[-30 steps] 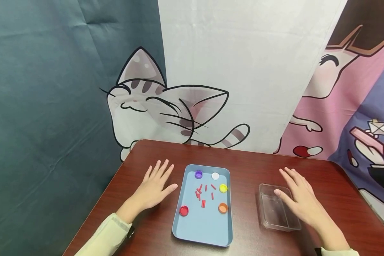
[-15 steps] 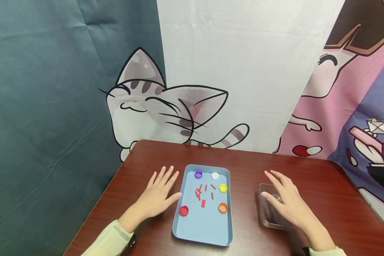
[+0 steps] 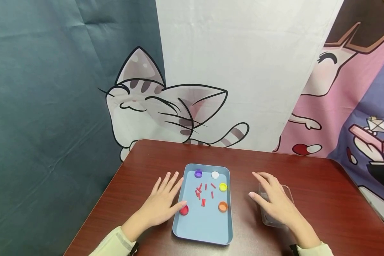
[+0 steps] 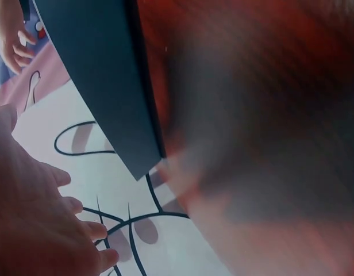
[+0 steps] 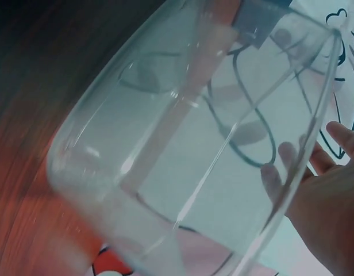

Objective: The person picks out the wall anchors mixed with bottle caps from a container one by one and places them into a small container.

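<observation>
A blue tray (image 3: 204,227) lies on the table. In it are bottle caps: purple (image 3: 198,174), white (image 3: 215,175), yellow (image 3: 223,187), orange (image 3: 223,206) and red (image 3: 184,210). Several short red sticks (image 3: 203,202) are scattered mid-tray. My left hand (image 3: 161,204), fingers spread, is at the tray's left side, its thumb overlapping the rim near the red cap. My right hand (image 3: 276,202), fingers extended, hovers over a clear plastic box (image 3: 268,221) and hides much of it. The right wrist view shows the box (image 5: 160,149) close up, the fingers beyond its rim.
Everything rests on a dark red-brown wooden table (image 3: 243,160). Behind its far edge hang cloth backdrops, one with a cartoon cat (image 3: 147,124). In the left wrist view, the tray's wall (image 4: 102,75) stands beside the left hand.
My left hand has moved right, its thumb now over the tray's left rim. My right hand has moved left across the clear box toward the tray. The caps and sticks have stayed put.
</observation>
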Motion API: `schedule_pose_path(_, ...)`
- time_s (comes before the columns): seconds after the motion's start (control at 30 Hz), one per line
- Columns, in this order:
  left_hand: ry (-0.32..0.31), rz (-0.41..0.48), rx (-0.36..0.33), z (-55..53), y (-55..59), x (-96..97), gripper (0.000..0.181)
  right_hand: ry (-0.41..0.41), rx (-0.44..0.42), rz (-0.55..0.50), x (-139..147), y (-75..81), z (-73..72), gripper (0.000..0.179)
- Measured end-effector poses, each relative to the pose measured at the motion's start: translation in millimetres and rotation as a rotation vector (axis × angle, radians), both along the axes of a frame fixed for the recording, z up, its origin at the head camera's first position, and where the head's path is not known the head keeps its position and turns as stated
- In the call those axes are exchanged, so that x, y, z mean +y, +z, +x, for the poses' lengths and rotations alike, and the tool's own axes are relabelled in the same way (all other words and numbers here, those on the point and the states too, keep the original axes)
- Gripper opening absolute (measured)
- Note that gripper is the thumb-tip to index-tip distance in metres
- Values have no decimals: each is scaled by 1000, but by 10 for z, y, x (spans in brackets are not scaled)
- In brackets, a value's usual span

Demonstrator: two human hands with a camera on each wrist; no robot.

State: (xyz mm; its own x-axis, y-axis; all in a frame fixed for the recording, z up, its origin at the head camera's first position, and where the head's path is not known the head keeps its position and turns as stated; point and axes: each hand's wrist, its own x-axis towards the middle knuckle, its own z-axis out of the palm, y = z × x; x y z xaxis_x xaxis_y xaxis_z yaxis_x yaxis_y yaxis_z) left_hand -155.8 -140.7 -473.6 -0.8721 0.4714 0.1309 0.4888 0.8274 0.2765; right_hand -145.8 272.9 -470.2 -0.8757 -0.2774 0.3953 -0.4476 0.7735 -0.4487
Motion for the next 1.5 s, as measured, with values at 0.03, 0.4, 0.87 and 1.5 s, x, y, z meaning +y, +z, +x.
schedule_pose_path(0.03,-6,1,5,11,-9,6,80,4,0,0,-23,1,-4,70)
schedule_pose_path(0.4,-17,8,4,132,-65,69,81,19,-44,0,-258,-24,-36,67)
schedule_pose_path(0.87,-18,-45,-40,275,-149,157,84,44,-86,5,-572,-78,-72,67)
schedule_pose_path(1.5,58,-81,-34,453,-271,145,90,93,-146,36,-859,-185,-126,62)
